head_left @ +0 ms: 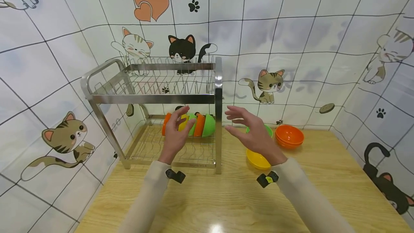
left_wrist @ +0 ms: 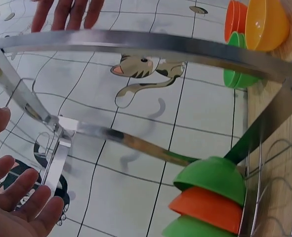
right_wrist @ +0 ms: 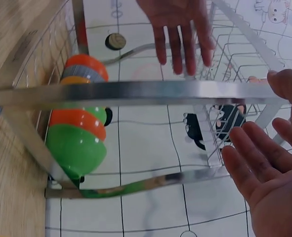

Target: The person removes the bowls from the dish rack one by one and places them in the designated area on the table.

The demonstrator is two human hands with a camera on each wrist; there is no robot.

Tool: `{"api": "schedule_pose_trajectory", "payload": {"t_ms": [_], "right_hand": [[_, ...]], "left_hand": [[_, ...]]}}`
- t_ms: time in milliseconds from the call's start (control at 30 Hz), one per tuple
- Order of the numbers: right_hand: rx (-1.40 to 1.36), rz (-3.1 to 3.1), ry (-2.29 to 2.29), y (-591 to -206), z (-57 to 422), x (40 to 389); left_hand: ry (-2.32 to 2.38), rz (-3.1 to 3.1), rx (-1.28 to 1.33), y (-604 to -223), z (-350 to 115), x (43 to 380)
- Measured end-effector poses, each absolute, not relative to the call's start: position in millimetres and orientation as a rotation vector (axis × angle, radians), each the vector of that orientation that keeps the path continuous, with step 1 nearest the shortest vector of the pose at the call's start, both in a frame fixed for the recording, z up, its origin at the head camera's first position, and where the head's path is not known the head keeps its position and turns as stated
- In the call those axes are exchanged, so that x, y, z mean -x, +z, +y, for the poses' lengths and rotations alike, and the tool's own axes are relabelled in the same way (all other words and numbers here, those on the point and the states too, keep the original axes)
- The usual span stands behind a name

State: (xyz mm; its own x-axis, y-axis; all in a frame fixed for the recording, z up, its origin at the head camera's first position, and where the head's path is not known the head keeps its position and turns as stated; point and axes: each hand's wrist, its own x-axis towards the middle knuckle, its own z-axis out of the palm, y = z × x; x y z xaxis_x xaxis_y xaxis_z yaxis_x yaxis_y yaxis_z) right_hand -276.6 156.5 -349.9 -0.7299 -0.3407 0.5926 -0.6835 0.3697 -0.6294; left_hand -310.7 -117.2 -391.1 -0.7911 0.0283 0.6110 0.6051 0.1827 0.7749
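Both hands are raised in front of a two-tier metal dish rack (head_left: pixel 155 99), holding nothing. My left hand (head_left: pixel 174 137) is before the lower tier, fingers loosely bent, overlapping the bowls behind it in the head view. To the right of the rack's front post, my right hand (head_left: pixel 255 132) hovers with its fingers spread toward the left one. On the lower tier, several bowls stand on edge in a row, among them a green bowl (head_left: pixel 209 125), an orange bowl (head_left: pixel 199 125) and a yellow bowl (head_left: pixel 184 122). Both wrist views show the hands on opposite sides of the rack's side frame (right_wrist: pixel 185 91).
Right of the rack, stacked orange bowls (head_left: pixel 289 135), a yellow bowl (head_left: pixel 257 159) and green bowls (left_wrist: pixel 234 74) are on the wooden table (head_left: pixel 207 200). The right forearm partly covers the yellow one. Cat-patterned wall covering (head_left: pixel 291 39) stands close behind and on both sides.
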Motion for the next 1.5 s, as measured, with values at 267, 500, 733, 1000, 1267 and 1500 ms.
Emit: {"api": "schedule_pose_trajectory", "payload": {"t_ms": [267, 500, 733, 1000, 1267, 1500], "right_hand": [[-0.858, -2.225, 1.435, -345.4, 142.0, 276.8], [-0.775, -2.239, 1.432, -345.2, 134.4, 279.3], [-0.758, -2.183, 1.488, -347.5, 127.5, 283.3], [-0.748, -2.186, 1.471, -345.8, 123.8, 285.5], [-0.758, -2.252, 1.415, -340.0, 123.7, 284.8], [-0.752, -2.286, 1.423, -339.5, 123.4, 285.4]], "left_hand": [[-1.63, -2.033, 0.513, -392.0, -138.0, 322.3], [-1.606, -2.057, 0.406, -392.8, -156.9, 333.7], [-1.552, -2.113, 0.315, -400.7, -177.3, 352.9], [-1.538, -2.188, 0.259, -409.1, -193.9, 367.9], [-1.486, -2.323, 0.179, -413.6, -205.0, 378.1], [-1.441, -2.524, 0.135, -422.4, -217.8, 387.3]]}}
